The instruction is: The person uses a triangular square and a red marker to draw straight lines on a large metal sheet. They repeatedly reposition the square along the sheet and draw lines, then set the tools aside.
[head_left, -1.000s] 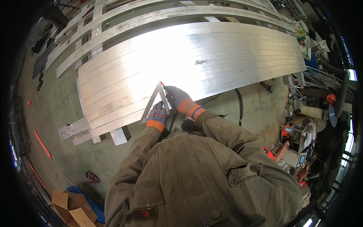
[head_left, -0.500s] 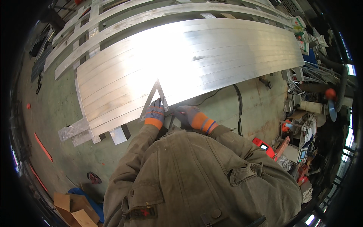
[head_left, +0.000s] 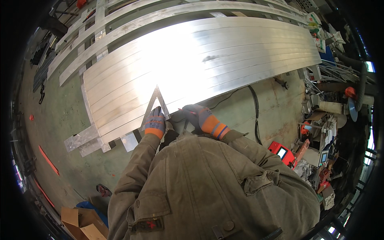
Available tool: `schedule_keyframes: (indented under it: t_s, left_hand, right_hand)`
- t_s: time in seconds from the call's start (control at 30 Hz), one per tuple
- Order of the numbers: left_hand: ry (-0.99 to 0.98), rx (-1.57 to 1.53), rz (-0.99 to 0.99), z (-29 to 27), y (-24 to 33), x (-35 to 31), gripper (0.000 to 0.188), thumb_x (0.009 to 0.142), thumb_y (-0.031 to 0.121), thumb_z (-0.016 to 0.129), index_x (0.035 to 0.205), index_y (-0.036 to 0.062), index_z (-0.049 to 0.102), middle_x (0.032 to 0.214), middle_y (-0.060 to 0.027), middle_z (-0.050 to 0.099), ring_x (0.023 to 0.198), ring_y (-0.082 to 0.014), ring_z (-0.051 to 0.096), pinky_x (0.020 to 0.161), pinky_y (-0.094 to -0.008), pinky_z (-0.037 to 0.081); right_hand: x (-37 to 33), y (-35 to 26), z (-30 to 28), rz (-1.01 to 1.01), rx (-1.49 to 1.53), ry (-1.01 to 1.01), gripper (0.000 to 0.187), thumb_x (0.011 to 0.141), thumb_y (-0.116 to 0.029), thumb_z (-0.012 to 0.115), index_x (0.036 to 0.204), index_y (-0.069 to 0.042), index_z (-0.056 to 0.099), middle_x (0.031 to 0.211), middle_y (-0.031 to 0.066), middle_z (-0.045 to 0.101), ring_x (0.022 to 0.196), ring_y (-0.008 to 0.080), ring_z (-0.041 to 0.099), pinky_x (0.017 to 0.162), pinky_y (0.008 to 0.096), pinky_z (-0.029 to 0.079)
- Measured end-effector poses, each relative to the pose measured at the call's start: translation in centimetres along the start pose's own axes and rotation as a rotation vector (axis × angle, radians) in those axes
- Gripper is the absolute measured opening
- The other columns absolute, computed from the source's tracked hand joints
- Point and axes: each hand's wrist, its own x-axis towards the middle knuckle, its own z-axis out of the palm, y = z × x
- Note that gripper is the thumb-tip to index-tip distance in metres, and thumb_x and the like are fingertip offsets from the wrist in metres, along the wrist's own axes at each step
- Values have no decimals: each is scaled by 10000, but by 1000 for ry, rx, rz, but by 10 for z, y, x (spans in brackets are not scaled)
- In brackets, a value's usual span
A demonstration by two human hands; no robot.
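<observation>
A long panel of shiny aluminium planks (head_left: 256, 44) lies in front of me, with a bright glare across its middle. My left hand (head_left: 155, 123), in a grey and orange glove, is closed on the base of a metal triangle square (head_left: 161, 100). The square lies flat at the panel's near edge, its tip pointing away from me. Just right of it, my right hand (head_left: 202, 118), gloved alike, is pinched at the same edge. A thin, reddish-tipped marking tool (head_left: 183, 110) shows at its fingertips; its exact kind is unclear.
Pale metal beams (head_left: 132, 25) run behind the panel. Black cables (head_left: 256, 116) trail over the green floor. At the right are a red device with a screen (head_left: 276, 148) and cluttered tools. A cardboard box (head_left: 71, 217) stands at the lower left; short metal plates (head_left: 82, 140) jut out under the panel.
My left hand and the triangle square have shifted left along the panel's near edge. My right hand has risen slightly, and the reddish tip now shows at its fingers.
</observation>
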Motion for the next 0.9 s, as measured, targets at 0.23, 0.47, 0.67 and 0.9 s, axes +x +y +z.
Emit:
schedule_keyframes:
  t_s: [0.23,0.47,0.67,0.9]
  left_hand:
    - [-23,-46,0,7,-5,1,336,1013,187,687,1284,-9,727,1624,-223,568,1499,-410,545,1226,-488,486]
    - [-54,-43,-11,8,-3,1,341,1038,215,677,1299,0,726,1643,-212,555,1512,-402,534,1234,-482,480]
    - [2,23,18,4,0,0,515,942,109,698,1428,-63,685,1543,-265,643,1408,-385,636,1163,-445,545]
    - [-14,46,30,8,-2,1,460,953,116,661,1377,-54,717,1560,-267,631,1437,-390,619,1169,-437,546]
  right_hand:
    - [1,-4,9,-16,69,32,386,1110,-430,587,1337,-166,753,1282,188,773,1161,427,734,990,508,586]
    - [2,-5,6,-42,20,12,371,1108,-391,593,1357,-160,742,1278,194,768,1161,428,730,988,504,584]
    - [12,-9,10,-131,38,86,336,1096,-279,645,1375,-107,719,1266,199,764,1164,423,724,1009,502,577]
    - [70,-17,39,-307,-64,148,367,1082,-189,646,1441,-111,669,1366,192,718,1212,426,705,1066,506,576]
